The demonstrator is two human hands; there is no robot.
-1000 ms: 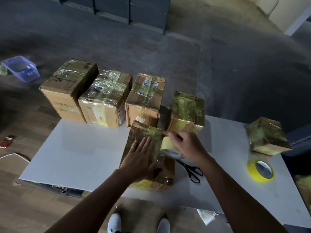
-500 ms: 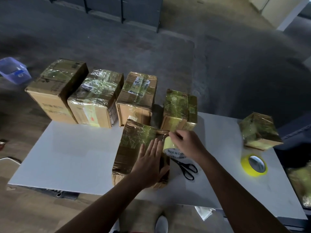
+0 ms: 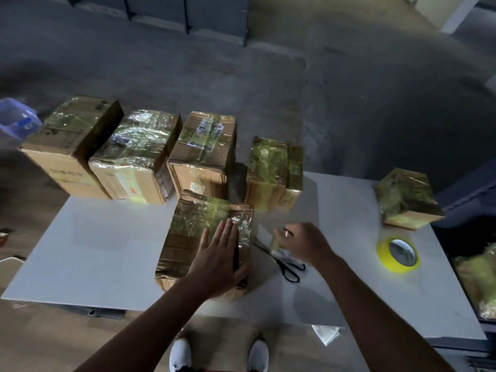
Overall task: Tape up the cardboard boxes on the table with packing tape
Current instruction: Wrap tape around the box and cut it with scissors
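A flat cardboard box (image 3: 198,232) wrapped in shiny tape lies at the table's near edge. My left hand (image 3: 217,260) presses flat on its right part, fingers straight. My right hand (image 3: 303,241) grips a roll of clear packing tape (image 3: 280,245) just right of the box, low over the table. A strip of tape stretches from the roll toward the box's right edge. Black scissors (image 3: 285,264) lie under the roll.
Several taped boxes (image 3: 139,157) stand in a row along the white table's (image 3: 94,245) far edge. Another taped box (image 3: 406,202) sits far right, a yellow tape roll (image 3: 398,254) near it. A blue bin (image 3: 16,122) is on the floor.
My right hand has pulled the tape roll off the box top, rightward and down beside the box. My left hand slid toward the box's right edge.
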